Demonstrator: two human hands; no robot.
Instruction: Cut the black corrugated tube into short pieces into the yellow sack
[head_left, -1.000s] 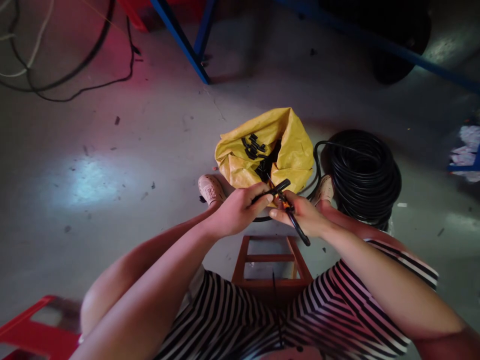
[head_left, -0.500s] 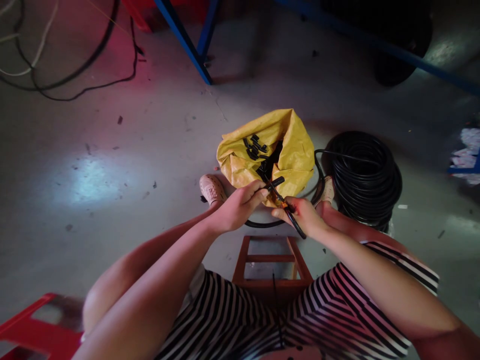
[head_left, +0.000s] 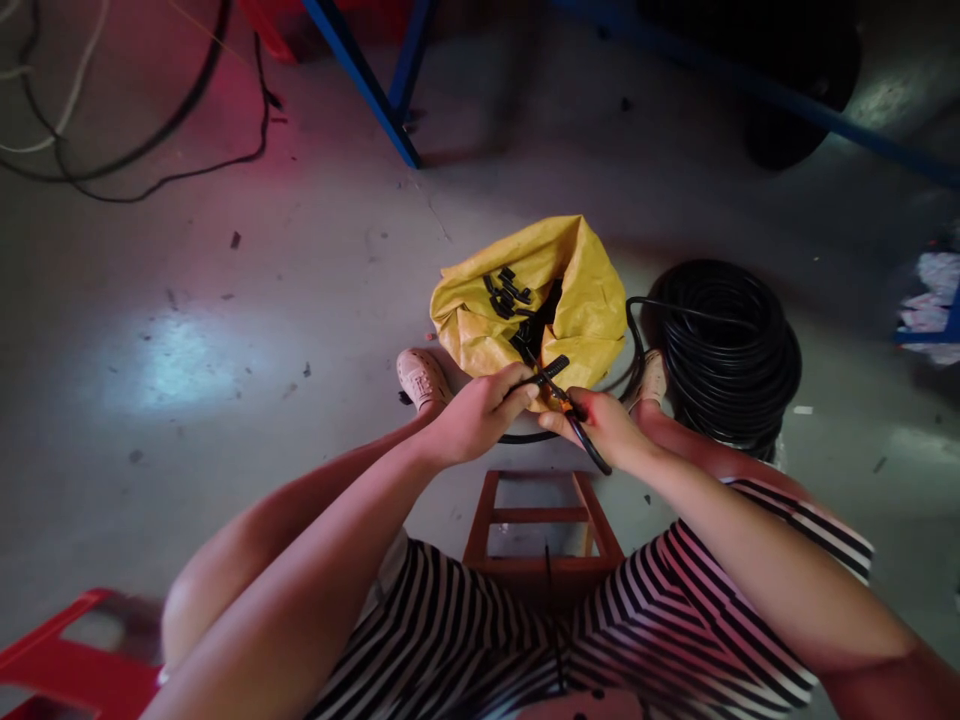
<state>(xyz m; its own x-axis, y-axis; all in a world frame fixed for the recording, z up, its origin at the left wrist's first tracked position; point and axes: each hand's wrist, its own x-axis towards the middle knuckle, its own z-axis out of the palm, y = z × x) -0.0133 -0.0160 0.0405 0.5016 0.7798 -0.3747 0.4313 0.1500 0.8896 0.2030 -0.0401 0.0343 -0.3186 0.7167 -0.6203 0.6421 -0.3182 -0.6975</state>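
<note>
Pinched in my left hand (head_left: pixel 487 412) is a black ribbed piece (head_left: pixel 553 368), its end pointing up and right. My right hand (head_left: pixel 596 428) grips a pair of pliers or cutters (head_left: pixel 589 443) with dark handles and some orange near the pivot. The tool's jaws meet the black piece between the two hands. Just beyond them a yellow sack (head_left: pixel 592 300) stands open on the floor, with several short black pieces (head_left: pixel 508 292) in its folds. A black cable (head_left: pixel 525 438) passes behind my hands.
A large coil of black cable (head_left: pixel 731 350) lies right of the sack. A wooden stool frame (head_left: pixel 540 515) is between my legs. Blue metal legs (head_left: pixel 367 85) stand ahead, loose cables (head_left: pixel 172 180) lie at upper left, and a red stool (head_left: pixel 82 655) is at lower left.
The tool in my right hand has shifted slightly, its handles now closer to the palm. Both hands stay almost in place. The whole view has moved a little.
</note>
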